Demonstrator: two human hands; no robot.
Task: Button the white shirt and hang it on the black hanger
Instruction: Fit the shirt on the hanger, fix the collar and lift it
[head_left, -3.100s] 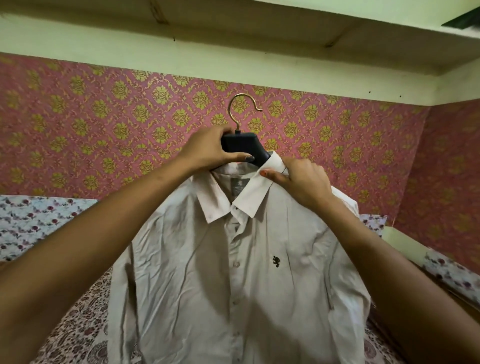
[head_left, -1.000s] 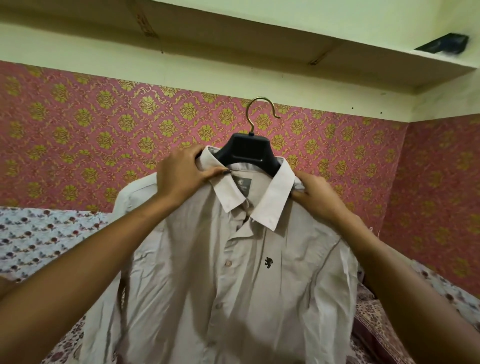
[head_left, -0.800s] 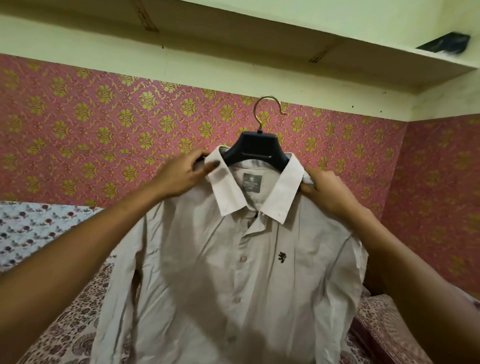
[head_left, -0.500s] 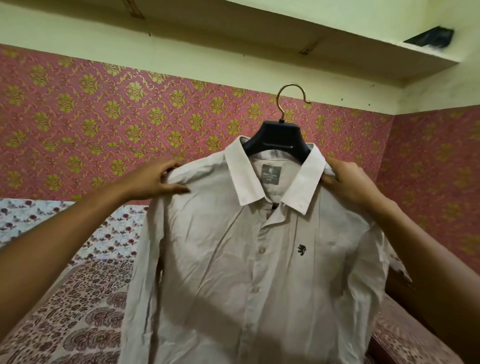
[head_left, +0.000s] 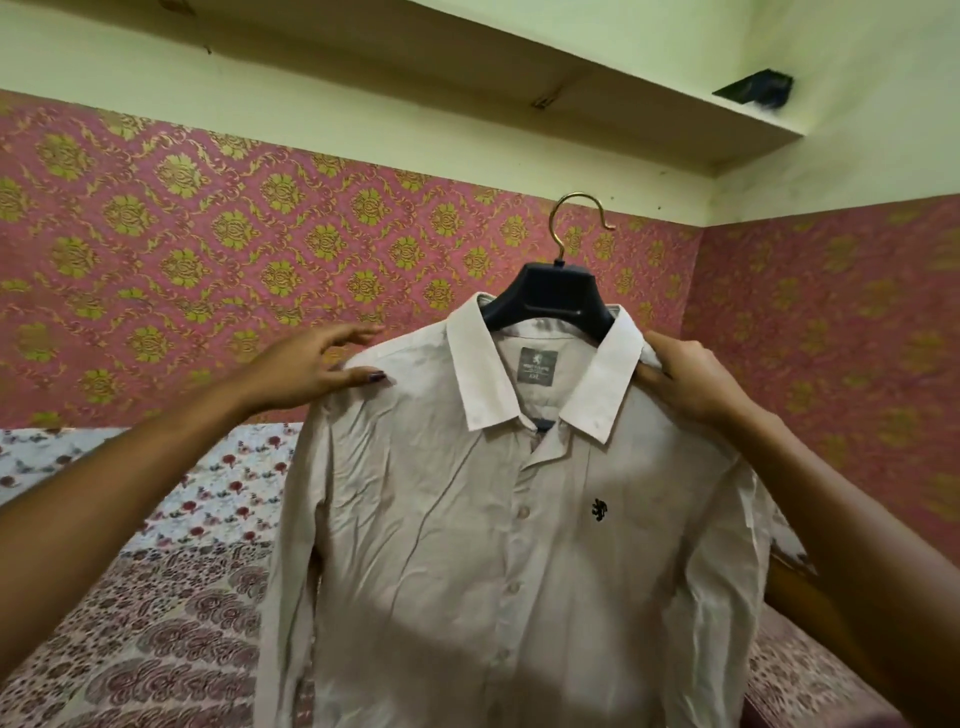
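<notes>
The white shirt (head_left: 467, 519) hangs on the black hanger (head_left: 550, 299), held up in front of me; its brass hook points up with nothing around it. The front is buttoned below the open collar. My left hand (head_left: 317, 369) rests on the shirt's left shoulder, thumb on the front, fingers stretched over the top. My right hand (head_left: 685, 379) grips the right shoulder beside the collar, fingers curled into the cloth and whatever lies under it.
A bed with a floral spread (head_left: 171, 597) lies below and behind the shirt. Pink and gold wallpaper (head_left: 208, 234) covers the walls. A pale shelf (head_left: 519, 67) runs overhead, with a dark object (head_left: 758, 91) on it at right.
The shirt and hanger have shifted right. My left hand slid from the collar outward along the left shoulder. My right hand stayed at the right shoulder.
</notes>
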